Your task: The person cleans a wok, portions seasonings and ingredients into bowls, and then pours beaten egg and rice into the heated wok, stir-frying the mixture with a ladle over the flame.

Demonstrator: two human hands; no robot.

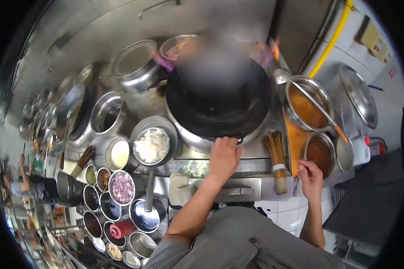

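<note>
Before me a large black wok (219,116) sits on a burner, its upper part hidden by a grey blur. My left hand (223,156) has its fingers over the near rim, beside a small loop handle (240,140). To the right, my right hand (311,178) hangs with loosely bent fingers and nothing visible in them. Its fingertips are close to a steel pot of reddish-brown liquid (320,154); contact is unclear. Between my hands lies a bamboo wok brush (277,164) with a pale band. A folded cloth (181,191) lies left of my left forearm.
Flames (275,49) rise by the wok's far right. A ladle (318,106) lies across a pot of orange liquid (304,104). On the left stand a strainer bowl of white food (152,146), chopped purple onions (122,188) and a red bottle (123,228). Another person (27,186) stands far left.
</note>
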